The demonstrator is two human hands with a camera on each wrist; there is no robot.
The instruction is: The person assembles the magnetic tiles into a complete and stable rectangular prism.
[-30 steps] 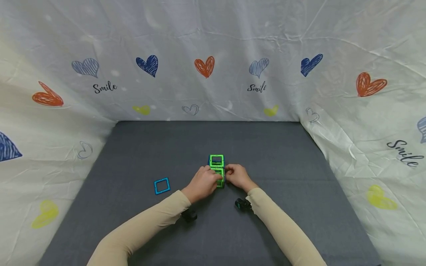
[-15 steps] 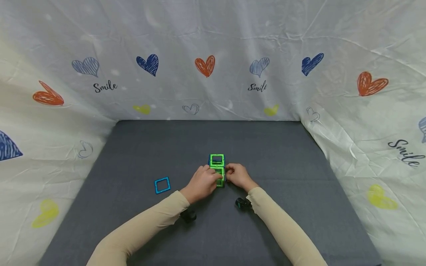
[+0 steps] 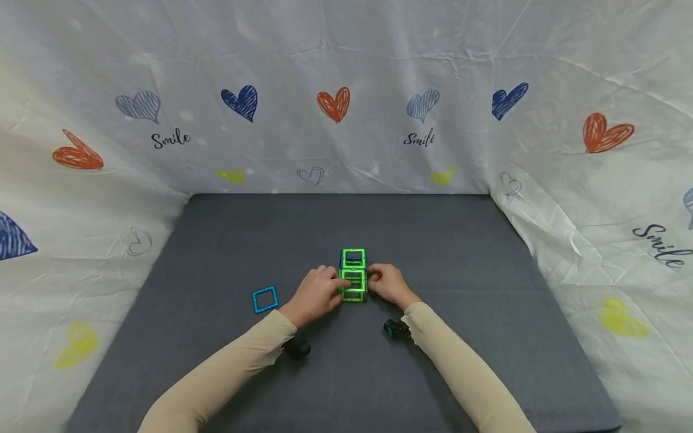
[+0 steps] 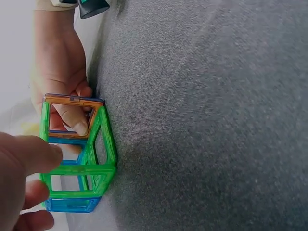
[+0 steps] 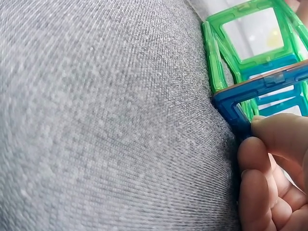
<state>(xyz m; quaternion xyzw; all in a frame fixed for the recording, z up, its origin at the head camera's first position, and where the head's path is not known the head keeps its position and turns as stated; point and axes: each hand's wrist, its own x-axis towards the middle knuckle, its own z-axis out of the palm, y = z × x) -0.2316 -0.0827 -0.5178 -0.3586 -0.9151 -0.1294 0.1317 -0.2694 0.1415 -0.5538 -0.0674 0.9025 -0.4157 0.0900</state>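
Observation:
A box-like build of square magnetic tiles (image 3: 354, 294), mostly green with blue and orange ones, stands on the dark cloth between both hands. Just left of it is my left hand (image 3: 316, 293), one straight finger reaching over the green frame; its other fingers bend beside the build in the left wrist view. At the opposite side, my right hand (image 3: 390, 284) pinches a blue magnetic tile (image 5: 230, 108) between thumb and finger by its lower edge. An orange tile (image 4: 72, 100) forms that side of the build, lying flat against the blue one. The right palm faces inward.
A loose blue square tile (image 3: 265, 299) lies on the cloth to the left, near the left forearm. The dark grey cloth (image 3: 465, 361) covers the table. White curtains (image 3: 373, 66) printed with hearts hang behind and at both sides. Each wrist wears a small black camera.
My left hand has drawn back to the left, uncovering more of the near green tiles. My right hand stays at the build's right side. The loose blue tile has not moved on the cloth.

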